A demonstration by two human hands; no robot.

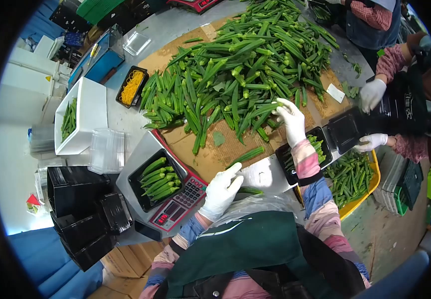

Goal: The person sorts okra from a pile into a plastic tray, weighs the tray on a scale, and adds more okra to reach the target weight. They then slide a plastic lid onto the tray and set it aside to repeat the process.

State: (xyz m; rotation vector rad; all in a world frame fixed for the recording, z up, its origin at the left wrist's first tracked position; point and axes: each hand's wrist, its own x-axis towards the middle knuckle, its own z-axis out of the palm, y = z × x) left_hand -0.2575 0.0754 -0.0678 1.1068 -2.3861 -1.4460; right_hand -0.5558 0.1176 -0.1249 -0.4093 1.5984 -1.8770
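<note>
My left hand (221, 192), in a white glove, is beside the scale with its fingers apart and nothing in them. A single okra pod (247, 155) lies on the cardboard just beyond its fingertips. At the front edge of the large okra heap (255, 55), my gloved right hand (291, 123) has its fingers closed on the end of an okra pod (264, 109). A black tray (136, 180) with a row of okra (159, 182) sits on the red-and-silver scale (180, 204). Below my right forearm stands another black tray (286, 172) of okra, partly hidden by the sleeve.
Stacked black trays (83, 229) and clear containers (107, 152) stand at left, near a white foam box (93, 104) and a tray of yellow rubber bands (132, 87). At right, a co-worker's gloved hands (373, 94) are near an empty black tray (346, 132), above a yellow crate (374, 184) of okra.
</note>
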